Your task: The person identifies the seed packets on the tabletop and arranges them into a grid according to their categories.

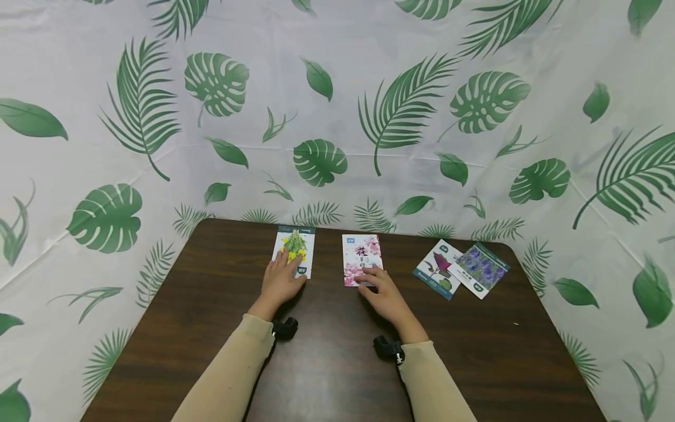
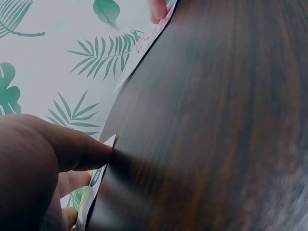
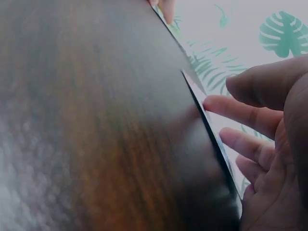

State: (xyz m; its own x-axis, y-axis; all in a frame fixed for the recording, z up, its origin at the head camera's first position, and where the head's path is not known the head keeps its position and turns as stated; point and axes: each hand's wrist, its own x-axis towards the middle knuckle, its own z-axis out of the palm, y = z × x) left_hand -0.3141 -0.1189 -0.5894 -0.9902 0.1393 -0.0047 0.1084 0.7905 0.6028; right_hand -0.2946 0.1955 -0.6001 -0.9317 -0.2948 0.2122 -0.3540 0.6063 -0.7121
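A flat seed packet with yellow flowers point(image 1: 295, 239) lies near the far edge of the table, under my left hand point(image 1: 281, 282). The fingers rest on its lower half, and in the left wrist view the thumb point(image 2: 82, 147) touches its near corner. To the right lies a seed packet with pink blossoms point(image 1: 361, 249). My right hand point(image 1: 386, 295) has its fingertips on that packet's lower right part. In the right wrist view its fingers point(image 3: 240, 111) touch the packet's face, while the thumb stays off it.
On the right, a seed packet with purple flowers point(image 1: 481, 265) overlaps another with a magenta bloom point(image 1: 437, 266). They lie on the dark wooden table point(image 1: 327, 351). A white curtain with green leaves point(image 1: 274, 88) hangs behind the table. A tiny pale scrap point(image 1: 516, 323) lies at the right.
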